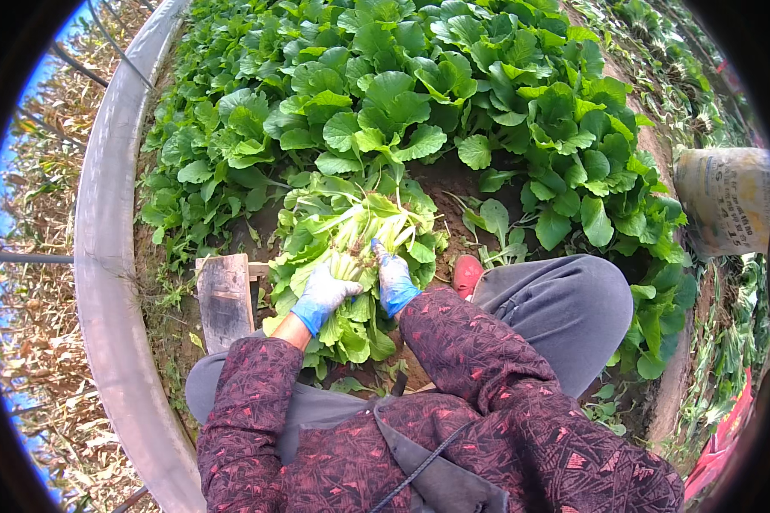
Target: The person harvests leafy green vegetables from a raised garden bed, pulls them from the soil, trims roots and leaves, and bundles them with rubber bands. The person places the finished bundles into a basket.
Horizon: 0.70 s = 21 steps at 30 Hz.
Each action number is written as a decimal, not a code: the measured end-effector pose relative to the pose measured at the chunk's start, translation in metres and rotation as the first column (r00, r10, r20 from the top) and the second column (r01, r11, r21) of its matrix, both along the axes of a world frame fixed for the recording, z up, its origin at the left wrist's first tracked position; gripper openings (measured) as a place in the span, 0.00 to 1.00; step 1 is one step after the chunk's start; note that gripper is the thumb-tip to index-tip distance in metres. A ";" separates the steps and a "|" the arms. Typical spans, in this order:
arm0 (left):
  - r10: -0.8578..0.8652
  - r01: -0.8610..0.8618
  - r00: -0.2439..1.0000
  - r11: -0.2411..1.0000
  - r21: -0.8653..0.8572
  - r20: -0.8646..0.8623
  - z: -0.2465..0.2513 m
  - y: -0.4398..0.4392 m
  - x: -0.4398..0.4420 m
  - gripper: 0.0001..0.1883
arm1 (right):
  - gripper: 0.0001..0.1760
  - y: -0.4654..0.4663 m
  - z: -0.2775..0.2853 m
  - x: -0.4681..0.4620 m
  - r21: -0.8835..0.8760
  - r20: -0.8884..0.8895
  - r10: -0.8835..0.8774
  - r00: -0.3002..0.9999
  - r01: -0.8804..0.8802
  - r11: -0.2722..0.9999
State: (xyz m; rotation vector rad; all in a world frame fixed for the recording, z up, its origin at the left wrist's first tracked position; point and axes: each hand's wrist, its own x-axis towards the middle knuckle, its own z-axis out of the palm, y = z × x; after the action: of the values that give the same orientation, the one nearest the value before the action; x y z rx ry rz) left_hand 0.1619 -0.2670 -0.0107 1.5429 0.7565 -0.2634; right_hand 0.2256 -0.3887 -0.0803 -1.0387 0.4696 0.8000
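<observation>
Both of my hands wear blue-and-white gloves and rest among picked leafy greens with pale stems. My left hand (325,297) closes on a bunch of greens (345,314) whose leaves hang down towards my lap. Beside it on the right, my right hand (394,277) lies against the pale stems of another bunch (391,232), thumb pointing up; its fingers are partly hidden, so its grip is unclear. Roots with soil show between the two hands. More picked greens (301,224) are heaped just beyond them.
Leafy plants (391,102) grow densely ahead. A wooden board (226,301) stands left of the greens, and a red shoe (467,276) is at their right. A printed bucket (725,199) stands far right. Plastic sheeting (109,256) curves along the left, with dry stalks outside.
</observation>
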 end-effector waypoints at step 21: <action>0.078 -0.076 0.996 0.997 -0.024 0.049 0.049 0.038 -0.023 0.25 | 0.22 -0.039 0.022 0.051 -0.884 0.259 0.925 0.279 -0.319 0.343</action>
State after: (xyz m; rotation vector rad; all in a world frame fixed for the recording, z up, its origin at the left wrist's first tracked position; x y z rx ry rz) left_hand 0.1385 -0.2290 0.0381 1.4908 0.7699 -0.1754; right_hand 0.2765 -0.4281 -0.0580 -2.3118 -0.6254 0.8553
